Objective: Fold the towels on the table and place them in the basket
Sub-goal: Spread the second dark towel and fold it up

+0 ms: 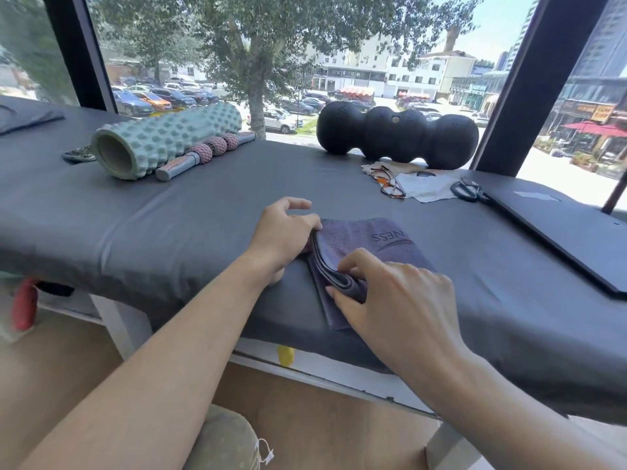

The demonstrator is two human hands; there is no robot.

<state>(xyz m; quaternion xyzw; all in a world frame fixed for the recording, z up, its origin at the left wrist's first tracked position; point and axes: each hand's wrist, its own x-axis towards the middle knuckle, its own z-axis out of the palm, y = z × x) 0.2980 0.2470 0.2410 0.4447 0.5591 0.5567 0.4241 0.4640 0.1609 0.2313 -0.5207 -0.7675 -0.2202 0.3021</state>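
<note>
Hidden or unclear: the printed lettering on the towel point(369, 247) is partly covered by a fold; only "NESS" reads, upside down. The underside of the left hand point(283, 239) and its thumb are out of sight. A small dark item at the far left beside the foam roller point(166, 144) cannot be identified. The flat black panel point(556, 232) at the right is cut by the frame edge. No basket is in view.

Hands: the left hand has its fingers curled over the far left edge of the folded towel, gripping the stacked layers; its index finger is raised. The right hand point(397, 293) pinches the near left corner of the same fold, fingers bent around the layered edge.

Location: the purple towel lies on the grey-covered bench point(135, 225), near its front edge, centre of the scene.

Far side of the bench: a massage stick point(207, 154) touching the foam roller, a black peanut roller point(397, 137), glasses point(388, 181) on a cloth point(427, 188), scissors point(466, 191).
</note>
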